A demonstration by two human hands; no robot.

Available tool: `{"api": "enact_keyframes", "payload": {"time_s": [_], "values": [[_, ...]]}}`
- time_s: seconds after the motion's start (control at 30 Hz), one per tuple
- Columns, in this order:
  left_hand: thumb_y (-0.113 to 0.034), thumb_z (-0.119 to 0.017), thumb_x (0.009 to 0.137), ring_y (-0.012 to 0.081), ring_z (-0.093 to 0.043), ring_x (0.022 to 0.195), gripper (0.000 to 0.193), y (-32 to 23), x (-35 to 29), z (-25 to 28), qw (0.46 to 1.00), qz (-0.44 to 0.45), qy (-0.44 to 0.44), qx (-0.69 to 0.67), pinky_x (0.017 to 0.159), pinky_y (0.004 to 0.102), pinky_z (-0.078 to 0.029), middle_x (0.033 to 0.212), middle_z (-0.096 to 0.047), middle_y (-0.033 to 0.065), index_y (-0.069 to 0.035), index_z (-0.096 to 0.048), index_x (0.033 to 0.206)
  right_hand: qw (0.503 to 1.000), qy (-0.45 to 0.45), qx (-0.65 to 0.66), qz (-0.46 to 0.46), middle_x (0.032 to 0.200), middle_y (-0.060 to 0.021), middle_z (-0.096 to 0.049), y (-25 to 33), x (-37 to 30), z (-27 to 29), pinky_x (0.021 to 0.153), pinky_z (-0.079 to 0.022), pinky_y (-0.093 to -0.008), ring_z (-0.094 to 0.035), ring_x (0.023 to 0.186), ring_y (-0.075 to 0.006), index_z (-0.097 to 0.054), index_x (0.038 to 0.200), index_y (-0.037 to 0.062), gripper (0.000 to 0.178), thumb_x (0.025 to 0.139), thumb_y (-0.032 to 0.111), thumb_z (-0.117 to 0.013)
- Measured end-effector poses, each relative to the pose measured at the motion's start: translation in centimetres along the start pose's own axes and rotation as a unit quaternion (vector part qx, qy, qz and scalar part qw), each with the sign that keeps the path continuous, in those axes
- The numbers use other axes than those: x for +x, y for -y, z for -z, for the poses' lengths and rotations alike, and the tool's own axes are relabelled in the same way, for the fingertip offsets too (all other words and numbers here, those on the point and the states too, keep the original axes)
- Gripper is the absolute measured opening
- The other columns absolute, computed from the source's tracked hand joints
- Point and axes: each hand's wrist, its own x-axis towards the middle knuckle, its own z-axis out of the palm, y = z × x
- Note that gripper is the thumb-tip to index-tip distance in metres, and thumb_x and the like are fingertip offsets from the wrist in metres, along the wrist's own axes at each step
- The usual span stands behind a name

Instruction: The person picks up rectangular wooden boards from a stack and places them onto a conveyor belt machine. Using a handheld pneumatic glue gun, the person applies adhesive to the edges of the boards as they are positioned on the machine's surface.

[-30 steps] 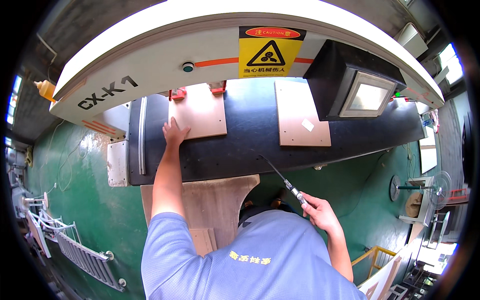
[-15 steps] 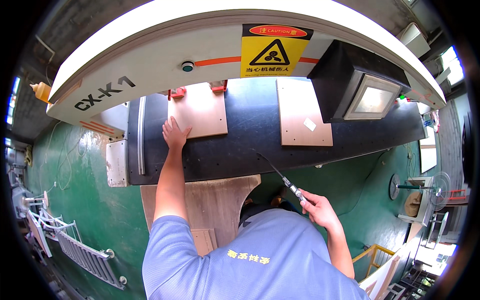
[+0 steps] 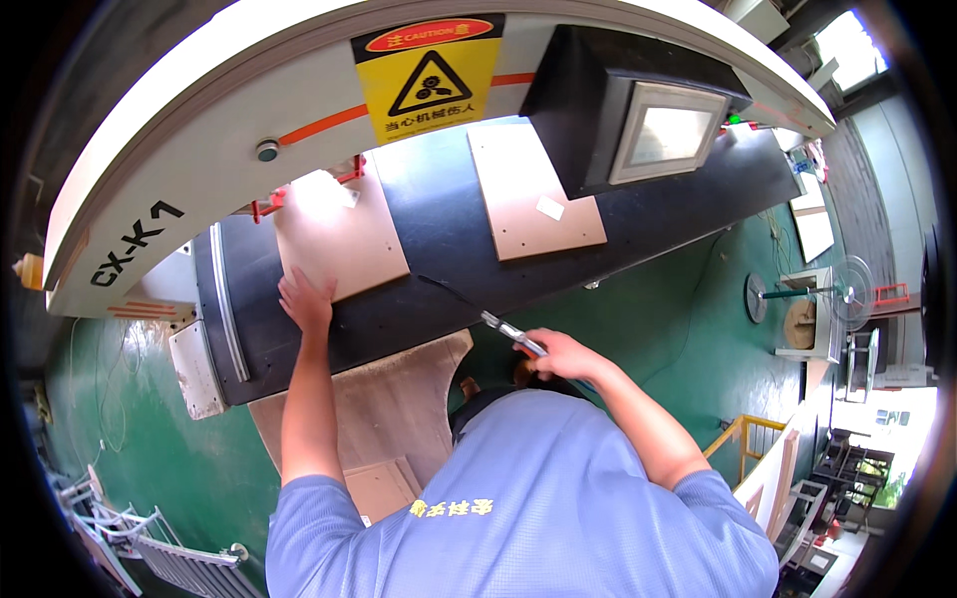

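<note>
My left hand [image 3: 307,297] lies with spread fingers on the near edge of a light wood-toned panel [image 3: 344,234]. That panel rests on the machine's black table [image 3: 439,234], its far end below red clamp-like parts [image 3: 267,206]. In my right hand [image 3: 563,356] is a blow gun [image 3: 505,328], my fingers wrapped around its handle. Its long thin dark nozzle points forward and left, the tip close to the panel's near right corner. Farther right on the table is a second panel [image 3: 523,199] with small holes and a white label [image 3: 549,207].
The white machine beam [image 3: 224,120] arches across the far side, carrying a black box with a screen [image 3: 668,132]. A metal rail [image 3: 227,304] runs along the table's left part. A brown wooden board [image 3: 384,404] stands before the table. At right is a fan [image 3: 847,294].
My view has turned, so the scene sits tilted and farther left. The blow gun's tip has come nearer the left panel's corner. My left hand stays on that panel.
</note>
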Motion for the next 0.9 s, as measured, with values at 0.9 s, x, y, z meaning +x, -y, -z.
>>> {"api": "enact_keyframes", "payload": {"time_s": [0.9], "values": [[-0.031,-0.075,0.089,0.0279,-0.057,0.123,0.072,-13.6,-20.1,2.1,0.839,0.149,0.118,-0.51,0.101,0.0375,-0.046,0.136,-0.056,0.0212,0.008,-0.044,0.14,0.953,-0.035,0.301,0.016,0.122,-0.0152,-0.061,-5.1,4.4,5.6,0.098,-0.051,-0.0336,-0.065,0.112,-0.026,-0.054,0.131,-0.0042,0.052,0.079,-0.007,-0.053]]}}
